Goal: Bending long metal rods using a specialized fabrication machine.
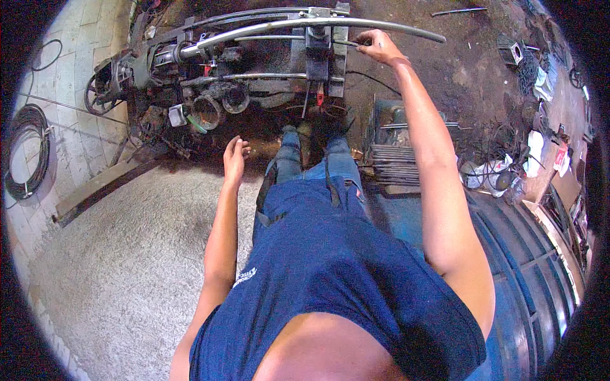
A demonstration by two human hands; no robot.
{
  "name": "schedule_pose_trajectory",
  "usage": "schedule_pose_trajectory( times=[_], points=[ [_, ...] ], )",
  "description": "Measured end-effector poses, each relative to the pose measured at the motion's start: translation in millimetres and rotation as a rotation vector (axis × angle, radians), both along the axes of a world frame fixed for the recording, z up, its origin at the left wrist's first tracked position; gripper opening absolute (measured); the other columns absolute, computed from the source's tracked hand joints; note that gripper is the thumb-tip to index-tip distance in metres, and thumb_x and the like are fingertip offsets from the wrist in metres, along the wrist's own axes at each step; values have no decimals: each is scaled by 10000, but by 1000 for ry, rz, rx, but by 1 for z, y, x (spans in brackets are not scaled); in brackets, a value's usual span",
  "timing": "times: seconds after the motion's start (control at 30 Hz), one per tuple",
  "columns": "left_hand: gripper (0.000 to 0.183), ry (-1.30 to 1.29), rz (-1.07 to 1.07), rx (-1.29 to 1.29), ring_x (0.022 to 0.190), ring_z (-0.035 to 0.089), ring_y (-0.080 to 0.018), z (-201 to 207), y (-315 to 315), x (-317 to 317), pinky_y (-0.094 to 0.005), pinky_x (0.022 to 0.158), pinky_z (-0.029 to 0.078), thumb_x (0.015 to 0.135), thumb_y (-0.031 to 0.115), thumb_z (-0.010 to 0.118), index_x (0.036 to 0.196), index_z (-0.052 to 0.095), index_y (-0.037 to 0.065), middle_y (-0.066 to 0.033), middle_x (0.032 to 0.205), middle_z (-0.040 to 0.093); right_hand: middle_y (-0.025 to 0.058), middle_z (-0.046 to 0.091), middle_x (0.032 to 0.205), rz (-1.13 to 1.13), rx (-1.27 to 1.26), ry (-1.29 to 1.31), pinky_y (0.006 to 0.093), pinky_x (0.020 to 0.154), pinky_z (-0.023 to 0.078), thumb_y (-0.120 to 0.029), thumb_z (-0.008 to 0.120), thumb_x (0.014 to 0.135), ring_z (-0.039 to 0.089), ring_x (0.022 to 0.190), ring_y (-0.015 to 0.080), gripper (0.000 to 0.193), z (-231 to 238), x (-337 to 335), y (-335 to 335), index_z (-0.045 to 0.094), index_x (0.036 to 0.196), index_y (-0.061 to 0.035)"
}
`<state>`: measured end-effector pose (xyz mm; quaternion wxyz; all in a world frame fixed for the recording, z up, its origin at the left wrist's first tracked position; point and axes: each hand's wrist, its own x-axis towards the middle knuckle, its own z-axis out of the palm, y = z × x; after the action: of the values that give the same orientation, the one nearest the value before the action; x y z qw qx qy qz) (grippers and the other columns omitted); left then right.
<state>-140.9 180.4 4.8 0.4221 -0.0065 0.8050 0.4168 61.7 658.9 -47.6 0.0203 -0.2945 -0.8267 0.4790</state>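
My right hand [379, 48] is stretched far forward, closed with its fingertips on the end of a thin metal rod [344, 42]. This rod comes out of the dark upright block [318, 57] of a greasy metal machine [159, 57]. Just above my right hand runs a long, bent silver bar [267, 28], which crosses the machine and sticks out past it to the right. My left hand [235, 157] hangs low beside my leg, holding nothing, with its fingers loosely apart. A red-handled part [319, 95] sits under the block.
Round metal containers [207, 113] stand below the machine. A bundle of rods [395, 165] lies beside my right leg, next to a large blue ribbed surface [508, 254]. Coiled black hose [28, 152] lies on the left tiles. Wires, bags and scraps [502, 171] clutter the right.
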Motion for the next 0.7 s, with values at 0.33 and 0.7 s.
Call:
schedule_pose_trajectory(
  times=[0.33,0.7],
  points=[
    [457,5,-5,-9,941,618,-159,5,4,2,-302,781,471,970,330,477,1321,449,39,-90,1099,624,160,686,1016,32,-1,-58,365,859,497,-183,666,766,658,936,265,337,8,-4,-1,672,1070,-38],
    [478,22,-26,-5,949,616,-165,6,4,4,-311,782,471,966,350,477,1325,440,35,-93,1107,624,197,647,1104,-9,151,-130,379,921,473,-238,689,761,624,1032,314,451,0,-2,-7,622,1151,-21]
  ],
)
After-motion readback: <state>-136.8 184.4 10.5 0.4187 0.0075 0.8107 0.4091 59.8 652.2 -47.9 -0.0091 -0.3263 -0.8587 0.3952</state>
